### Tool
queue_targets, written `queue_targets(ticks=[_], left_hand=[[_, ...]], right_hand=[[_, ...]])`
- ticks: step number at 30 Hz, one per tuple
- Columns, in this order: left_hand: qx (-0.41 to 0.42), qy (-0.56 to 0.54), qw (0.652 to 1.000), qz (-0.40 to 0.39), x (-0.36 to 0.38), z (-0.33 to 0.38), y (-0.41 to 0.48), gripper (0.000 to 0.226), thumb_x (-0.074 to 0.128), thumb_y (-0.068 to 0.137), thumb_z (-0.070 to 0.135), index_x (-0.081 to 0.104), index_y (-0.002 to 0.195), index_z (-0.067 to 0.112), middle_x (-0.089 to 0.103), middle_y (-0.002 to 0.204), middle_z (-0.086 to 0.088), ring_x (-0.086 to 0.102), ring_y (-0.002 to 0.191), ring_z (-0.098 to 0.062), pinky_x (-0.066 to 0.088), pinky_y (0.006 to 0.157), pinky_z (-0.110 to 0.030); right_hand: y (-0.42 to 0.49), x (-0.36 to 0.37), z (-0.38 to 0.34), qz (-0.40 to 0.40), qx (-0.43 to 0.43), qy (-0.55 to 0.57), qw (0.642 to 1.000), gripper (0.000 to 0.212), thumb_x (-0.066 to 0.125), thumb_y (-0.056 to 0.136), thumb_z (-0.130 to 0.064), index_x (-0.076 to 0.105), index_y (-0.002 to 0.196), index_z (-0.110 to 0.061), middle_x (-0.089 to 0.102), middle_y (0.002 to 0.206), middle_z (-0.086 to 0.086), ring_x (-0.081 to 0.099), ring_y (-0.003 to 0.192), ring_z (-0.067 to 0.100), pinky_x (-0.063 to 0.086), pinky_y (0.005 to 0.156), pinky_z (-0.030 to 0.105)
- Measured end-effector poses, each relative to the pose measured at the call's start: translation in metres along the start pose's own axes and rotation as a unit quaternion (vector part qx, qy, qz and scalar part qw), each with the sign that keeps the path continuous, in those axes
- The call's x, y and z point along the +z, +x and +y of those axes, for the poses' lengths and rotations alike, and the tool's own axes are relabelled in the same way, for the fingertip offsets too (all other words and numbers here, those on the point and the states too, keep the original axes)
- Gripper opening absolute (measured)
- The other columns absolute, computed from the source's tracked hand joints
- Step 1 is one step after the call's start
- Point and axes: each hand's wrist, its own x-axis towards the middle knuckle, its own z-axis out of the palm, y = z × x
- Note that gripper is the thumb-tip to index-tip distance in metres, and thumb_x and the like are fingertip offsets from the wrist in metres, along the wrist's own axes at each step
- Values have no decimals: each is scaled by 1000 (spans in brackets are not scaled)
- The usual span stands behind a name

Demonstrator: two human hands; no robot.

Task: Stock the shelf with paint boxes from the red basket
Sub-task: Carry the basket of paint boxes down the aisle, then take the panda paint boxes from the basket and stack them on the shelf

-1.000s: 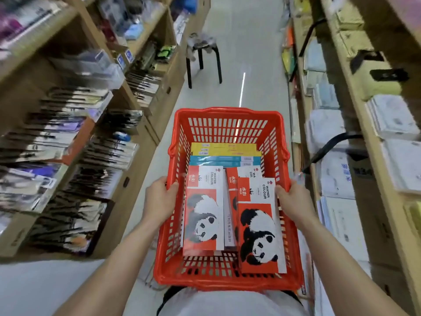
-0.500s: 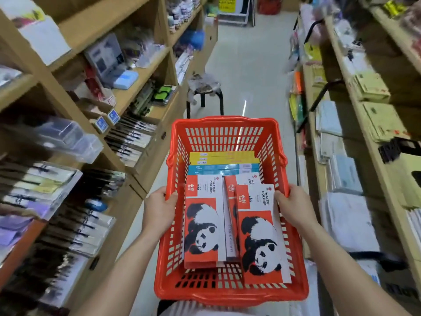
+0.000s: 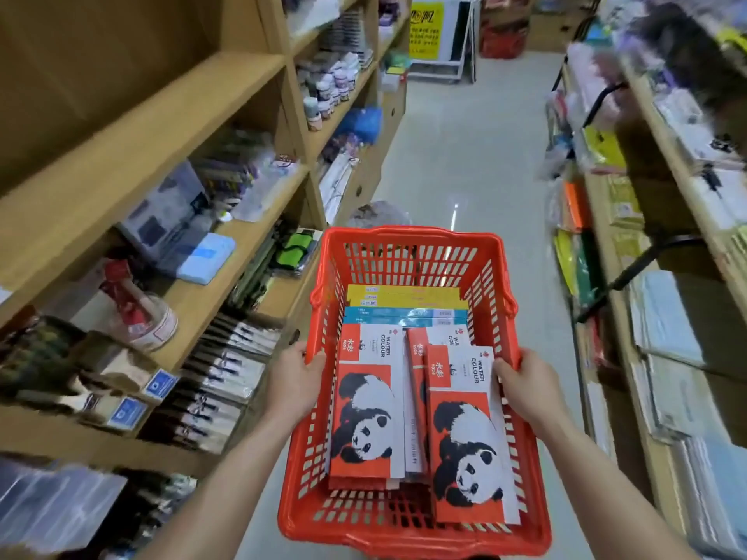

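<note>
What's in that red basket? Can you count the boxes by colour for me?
Panda boxes, red and white: 3 showing
Yellow boxes: 2, going by the visible edges
Blue boxes: 2, likewise
Total: 7 visible in the basket; more may lie underneath.

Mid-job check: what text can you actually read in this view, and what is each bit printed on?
"WATER COLOUR": left panda box in the red basket.
"WATER COLOUR": right panda box, same basket.
Red brand panels on both panda boxes: characters too small to read.
Yellow boxes and blue boxes: labels blurred.
Yellow floor sign: unreadable.
Blue shelf tags: unreadable.
</note>
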Motion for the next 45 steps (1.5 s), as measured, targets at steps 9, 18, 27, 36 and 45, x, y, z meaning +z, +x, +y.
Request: queue_targets(ticks=[9,18,27,36,45], left_hand=[[-29,26,999,28,26,80,255,13,63,99,20,75,100,18,77,76,-6,73,67,-28,59,65,-40],[-51,19,999,-1,65,117,532,13,63,96,14,75,97,9,79,87,-14,74,81,-34,59,74,-44],[-82,62,994,-30,136,135,747,16,59,99,19,73,97,11,75,87,-6,72,83,-31,51,67,-36],[-90,82,991,-58,237,111,884,16,59,100,12,71,108,7,77,100,-13,72,90,-31,55,79,-37],[-129,150,978,-61,263,103,936,19,61,97,18,67,106,2,75,98,-23,71,91,-40,56,85,-49]], right_hand=[[254,28,-137,-20,-17,-9,1000,11,58,96,-16,69,94,-15,79,102,16,74,95,39,60,82,46],[485,97,-247,-11,9,-39,999,15,60,93,-13,65,79,-15,78,91,22,72,88,42,41,67,33],[688,165,-285,-14,63,-33,997,16,57,95,-13,71,96,-4,78,99,24,72,94,43,41,70,32],[839,223,-249,-11,102,-9,995,18,57,96,-15,69,102,-2,77,103,24,70,95,43,40,72,33],[891,233,-246,-44,125,-1,991,22,54,93,-12,71,106,-7,77,102,19,70,94,43,50,74,38]])
